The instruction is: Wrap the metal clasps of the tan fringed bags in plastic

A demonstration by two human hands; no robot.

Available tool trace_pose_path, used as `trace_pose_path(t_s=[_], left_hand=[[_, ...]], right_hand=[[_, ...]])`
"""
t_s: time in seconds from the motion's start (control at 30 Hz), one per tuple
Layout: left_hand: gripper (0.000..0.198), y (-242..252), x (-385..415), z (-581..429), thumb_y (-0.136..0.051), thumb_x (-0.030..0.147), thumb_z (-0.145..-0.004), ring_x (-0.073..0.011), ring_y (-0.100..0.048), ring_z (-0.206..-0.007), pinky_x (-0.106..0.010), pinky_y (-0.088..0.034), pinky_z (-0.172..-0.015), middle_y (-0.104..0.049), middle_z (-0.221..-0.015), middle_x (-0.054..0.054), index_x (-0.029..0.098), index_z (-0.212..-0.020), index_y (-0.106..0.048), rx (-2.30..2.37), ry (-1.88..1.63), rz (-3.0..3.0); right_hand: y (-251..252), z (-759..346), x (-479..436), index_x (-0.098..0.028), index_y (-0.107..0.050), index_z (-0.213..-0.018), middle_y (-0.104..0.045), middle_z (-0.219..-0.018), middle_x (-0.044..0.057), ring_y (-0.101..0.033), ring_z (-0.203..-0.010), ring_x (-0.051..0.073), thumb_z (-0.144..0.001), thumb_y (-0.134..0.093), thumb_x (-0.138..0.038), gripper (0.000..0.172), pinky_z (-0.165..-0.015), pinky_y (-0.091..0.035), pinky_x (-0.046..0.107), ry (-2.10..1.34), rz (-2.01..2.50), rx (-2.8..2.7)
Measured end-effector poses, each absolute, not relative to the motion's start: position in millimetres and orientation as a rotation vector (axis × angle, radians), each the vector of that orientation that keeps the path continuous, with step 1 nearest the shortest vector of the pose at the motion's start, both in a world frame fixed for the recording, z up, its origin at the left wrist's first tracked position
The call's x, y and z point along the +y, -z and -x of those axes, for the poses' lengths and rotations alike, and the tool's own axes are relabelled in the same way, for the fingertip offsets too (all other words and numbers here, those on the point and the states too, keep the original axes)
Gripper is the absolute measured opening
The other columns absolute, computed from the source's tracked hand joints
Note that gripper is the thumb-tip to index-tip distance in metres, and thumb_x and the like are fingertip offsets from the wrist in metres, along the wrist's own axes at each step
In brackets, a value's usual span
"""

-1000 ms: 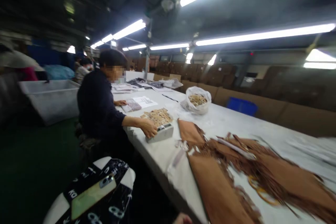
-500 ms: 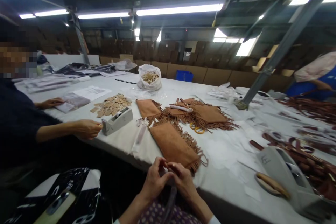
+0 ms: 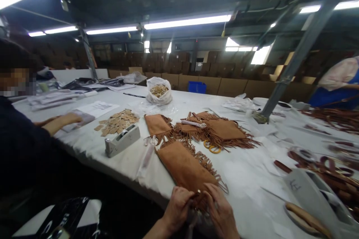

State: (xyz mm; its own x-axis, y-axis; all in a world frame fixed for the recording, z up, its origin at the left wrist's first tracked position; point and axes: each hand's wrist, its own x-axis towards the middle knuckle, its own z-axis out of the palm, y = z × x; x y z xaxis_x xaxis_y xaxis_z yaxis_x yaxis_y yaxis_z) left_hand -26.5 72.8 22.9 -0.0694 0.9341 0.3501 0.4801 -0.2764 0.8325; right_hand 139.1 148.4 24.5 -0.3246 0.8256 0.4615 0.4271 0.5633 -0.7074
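Observation:
A brown suede bag with a fringe (image 3: 185,166) lies at the table's near edge. My left hand (image 3: 179,207) is closed with its fingertips at the bag's near end. Opposite it, my right hand (image 3: 223,211) pinches the same end. Between the two hands show brown fringe and a small shiny metal piece. Below them hangs a pale, plastic-wrapped strip (image 3: 192,226), partly hidden by my hands. Further back lie another fringed bag (image 3: 158,125) and a pile of fringed bags (image 3: 226,129) with a wrapped strap (image 3: 193,123) on top.
Yellow-handled scissors (image 3: 214,150) lie beyond my bag. A tape dispenser (image 3: 123,142) and tan tags (image 3: 117,121) sit to the left, near a co-worker's arm (image 3: 60,121). On the right are another dispenser (image 3: 314,198), a wooden-handled tool (image 3: 307,218) and a metal post (image 3: 297,52).
My hands have shifted right and lower in view, parting slightly around the bag's near end. The co-worker's hand has left the dispenser for the flat packets. The view has tilted upward.

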Motion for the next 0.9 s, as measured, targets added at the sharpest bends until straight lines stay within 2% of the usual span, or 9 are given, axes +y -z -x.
trace_pose_path(t_s=[0.1,0.2,0.27,0.4,0.5,0.63,0.7,0.8,0.9], left_hand=[[0.033,-17,79,23,-0.039,0.033,-0.093,-0.0254,-0.057,-0.084,-0.04,-0.037,-0.083,-0.07,-0.087,-0.011,0.024,-0.106,-0.069,1.614,-1.36,-1.791],[0.034,-16,83,17,-0.038,0.032,-0.093,-0.0226,-0.057,-0.079,-0.039,-0.036,-0.08,-0.071,-0.083,-0.008,0.022,-0.1,-0.069,1.672,-1.392,-1.846],[0.032,-18,86,11,-0.041,0.034,-0.092,-0.0214,-0.058,-0.078,-0.037,-0.036,-0.08,-0.071,-0.082,-0.007,0.021,-0.095,-0.07,1.697,-1.38,-1.805],[0.038,-22,94,4,-0.043,0.042,-0.09,-0.0183,-0.058,-0.07,-0.028,-0.042,-0.07,-0.069,-0.071,-0.005,0.017,-0.077,-0.07,1.666,-1.377,-1.462],[0.042,-21,98,3,-0.046,0.046,-0.087,-0.0168,-0.058,-0.064,-0.024,-0.043,-0.061,-0.066,-0.065,-0.004,0.015,-0.07,-0.069,1.59,-1.365,-1.318],[0.038,-18,94,3,-0.049,0.046,-0.084,-0.0197,-0.062,-0.07,-0.026,-0.047,-0.068,-0.07,-0.07,-0.005,0.018,-0.077,-0.073,1.643,-1.299,-1.374],[0.036,-14,90,3,-0.048,0.046,-0.085,-0.021,-0.064,-0.073,-0.028,-0.049,-0.072,-0.072,-0.074,-0.006,0.02,-0.082,-0.074,1.687,-1.249,-1.433],[0.035,-5,86,4,-0.047,0.043,-0.086,-0.023,-0.067,-0.083,-0.031,-0.05,-0.078,-0.074,-0.09,-0.007,0.023,-0.1,-0.071,1.739,-1.175,-1.548],[0.036,3,86,2,-0.046,0.04,-0.087,-0.0236,-0.067,-0.09,-0.032,-0.05,-0.082,-0.073,-0.103,-0.008,0.024,-0.112,-0.066,1.74,-1.162,-1.652]], right_hand=[[16,-147,178,-0.017,-0.055,-0.125,-0.059,-0.126,0.014,-0.055,-0.116,0.029,-0.089,-0.042,-0.037,0.043,-0.097,-0.045,0.045,-0.306,1.083,-2.099],[38,-140,195,-0.016,-0.061,-0.119,-0.06,-0.124,0.016,-0.056,-0.115,0.03,-0.085,-0.046,-0.029,0.039,-0.092,-0.049,0.042,-0.094,1.116,-2.306],[34,-133,198,-0.016,-0.064,-0.115,-0.06,-0.124,0.018,-0.056,-0.114,0.032,-0.083,-0.048,-0.024,0.037,-0.091,-0.049,0.043,-0.062,1.164,-2.392],[-3,-132,195,-0.018,-0.065,-0.114,-0.059,-0.127,0.015,-0.054,-0.119,0.027,-0.087,-0.041,-0.023,0.036,-0.099,-0.043,0.041,-0.376,1.133,-2.387],[-32,-138,185,-0.018,-0.068,-0.108,-0.067,-0.113,0.012,-0.061,-0.107,0.024,-0.09,-0.039,-0.032,0.037,-0.094,-0.046,0.038,-0.661,1.132,-2.139],[-56,-135,164,-0.017,-0.065,-0.109,-0.072,-0.092,0.007,-0.065,-0.084,0.021,-0.082,-0.054,-0.035,0.035,-0.076,-0.051,0.031,-0.96,1.067,-1.945],[-61,-130,158,-0.017,-0.068,-0.097,-0.071,-0.083,0.005,-0.064,-0.076,0.018,-0.081,-0.055,-0.029,0.024,-0.071,-0.049,0.027,-1.048,1.036,-1.915],[-61,-127,157,-0.017,-0.068,-0.082,-0.069,-0.073,0.002,-0.063,-0.069,0.016,-0.08,-0.054,-0.022,0.015,-0.066,-0.047,0.024,-1.107,1.021,-1.89],[-58,-131,157,-0.018,-0.069,-0.082,-0.07,-0.075,0.002,-0.063,-0.071,0.015,-0.08,-0.054,-0.02,0.015,-0.066,-0.047,0.023,-1.135,0.979,-1.859]])
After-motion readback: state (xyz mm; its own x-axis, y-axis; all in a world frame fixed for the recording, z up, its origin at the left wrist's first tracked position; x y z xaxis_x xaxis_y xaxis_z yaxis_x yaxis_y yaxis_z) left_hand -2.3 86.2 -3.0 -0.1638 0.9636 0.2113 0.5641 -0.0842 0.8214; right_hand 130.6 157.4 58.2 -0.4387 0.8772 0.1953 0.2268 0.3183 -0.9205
